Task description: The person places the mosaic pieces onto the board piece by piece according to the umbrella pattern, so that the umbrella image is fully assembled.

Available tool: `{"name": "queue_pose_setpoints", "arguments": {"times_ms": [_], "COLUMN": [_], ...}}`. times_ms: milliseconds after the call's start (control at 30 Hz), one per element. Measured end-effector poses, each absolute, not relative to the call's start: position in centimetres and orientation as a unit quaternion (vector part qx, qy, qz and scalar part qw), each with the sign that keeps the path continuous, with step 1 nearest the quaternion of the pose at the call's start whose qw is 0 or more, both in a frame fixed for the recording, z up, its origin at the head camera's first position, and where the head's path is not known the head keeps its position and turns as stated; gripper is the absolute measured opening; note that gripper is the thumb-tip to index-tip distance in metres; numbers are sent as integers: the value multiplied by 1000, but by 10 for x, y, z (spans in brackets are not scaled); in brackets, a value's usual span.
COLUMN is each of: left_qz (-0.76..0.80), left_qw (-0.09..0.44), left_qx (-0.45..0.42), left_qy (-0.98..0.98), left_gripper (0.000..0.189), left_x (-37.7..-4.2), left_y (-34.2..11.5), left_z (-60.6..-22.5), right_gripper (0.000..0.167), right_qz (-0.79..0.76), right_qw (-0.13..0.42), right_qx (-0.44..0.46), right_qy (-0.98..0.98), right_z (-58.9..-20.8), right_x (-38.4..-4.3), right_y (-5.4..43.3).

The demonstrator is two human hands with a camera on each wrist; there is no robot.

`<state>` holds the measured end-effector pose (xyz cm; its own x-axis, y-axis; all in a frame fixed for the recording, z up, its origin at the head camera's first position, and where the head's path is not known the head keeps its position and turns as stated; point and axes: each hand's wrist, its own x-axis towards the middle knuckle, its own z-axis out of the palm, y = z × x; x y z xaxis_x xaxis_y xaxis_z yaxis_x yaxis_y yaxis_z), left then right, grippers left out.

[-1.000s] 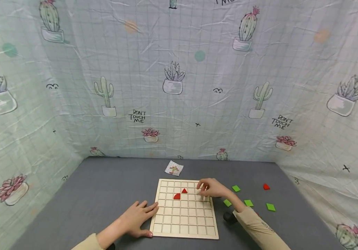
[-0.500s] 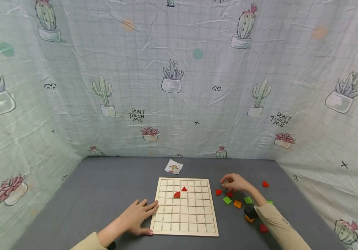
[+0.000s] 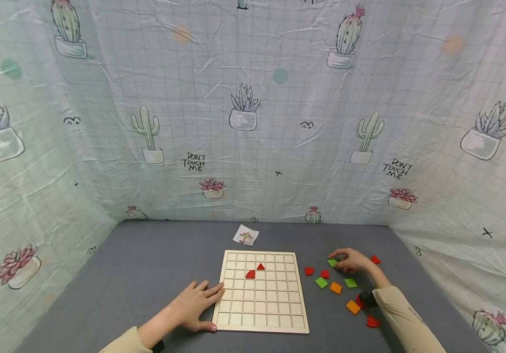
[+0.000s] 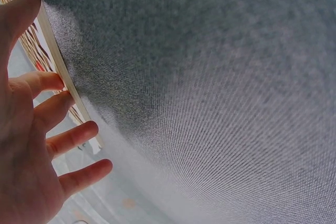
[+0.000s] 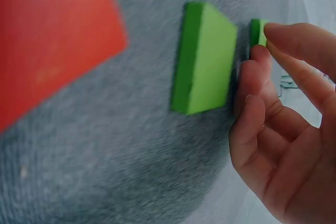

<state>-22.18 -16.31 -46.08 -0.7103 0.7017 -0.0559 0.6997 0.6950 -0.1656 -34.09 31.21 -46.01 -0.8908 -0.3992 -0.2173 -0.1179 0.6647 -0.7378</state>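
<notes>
A square wooden board (image 3: 275, 303) with a grid of cells lies on the table; a red triangle tile (image 3: 260, 267) and a red quarter-round tile (image 3: 250, 274) sit in its upper part. My left hand (image 3: 193, 308) rests along the board's left edge, fingers spread and fairly straight; the left wrist view shows fingertips and thumb touching the rim. Right of the board, my right hand (image 3: 353, 261) pinches a green square tile (image 3: 332, 263) at the table surface. In the right wrist view the fingertips partly hide that tile, and another green tile (image 5: 207, 61) lies nearer the camera.
Near the right hand lie more loose tiles: orange ones (image 3: 336, 288), green ones (image 3: 321, 283) and red ones (image 3: 309, 271). A small paper card with a coloured grid pattern (image 3: 246, 235) lies behind the board. A printed curtain (image 3: 253, 147) surrounds the grey table (image 3: 116, 274).
My right hand has left the board's upper right, moved right over the loose tiles and come down onto a green tile. My left hand stays at the board's edge.
</notes>
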Motion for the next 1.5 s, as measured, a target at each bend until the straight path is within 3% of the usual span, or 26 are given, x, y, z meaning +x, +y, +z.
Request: {"name": "queue_pose_setpoints", "arguments": {"times_ms": [167, 600, 1200, 1500], "left_qz": [86, 86, 75, 80], "left_qw": [8, 13, 11, 8], "left_qx": [-382, -392, -391, -393], "left_qy": [-920, -916, -917, -916], "left_gripper": [86, 86, 86, 85], "left_x": [-224, -226, -223, -224], "left_y": [-163, -157, -168, -167], "left_z": [-462, -463, -461, -462], "right_gripper": [38, 31, 35, 30], "right_qz": [-390, -368, -385, -378], "right_qw": [193, 156, 146, 127], "right_qx": [-131, -85, -142, -84], "right_qy": [891, 913, 900, 913], "right_z": [-462, -460, -468, -459], "right_x": [-341, -338, -349, -335], "right_y": [316, 321, 324, 308]}}
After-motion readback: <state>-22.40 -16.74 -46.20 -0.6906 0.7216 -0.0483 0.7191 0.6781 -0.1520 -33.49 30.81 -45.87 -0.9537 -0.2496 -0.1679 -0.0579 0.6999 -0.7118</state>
